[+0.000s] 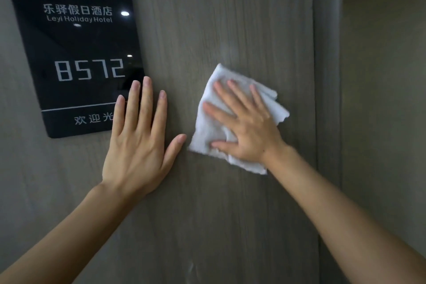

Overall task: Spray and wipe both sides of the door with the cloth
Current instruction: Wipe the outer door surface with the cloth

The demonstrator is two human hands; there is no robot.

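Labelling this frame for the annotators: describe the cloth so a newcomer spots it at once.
Start at the grey wood-grain door filling the middle of the view, right of the black room sign. The cloth is the crumpled white rag pressed flat to the door under the right hand. The left hand beside it lies bare on the surface.

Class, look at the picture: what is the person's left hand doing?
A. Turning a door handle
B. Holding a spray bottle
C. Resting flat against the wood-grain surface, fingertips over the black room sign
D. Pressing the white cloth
C: the left hand lies flat with straight fingers overlapping the black room sign, while the right hand presses the white cloth.
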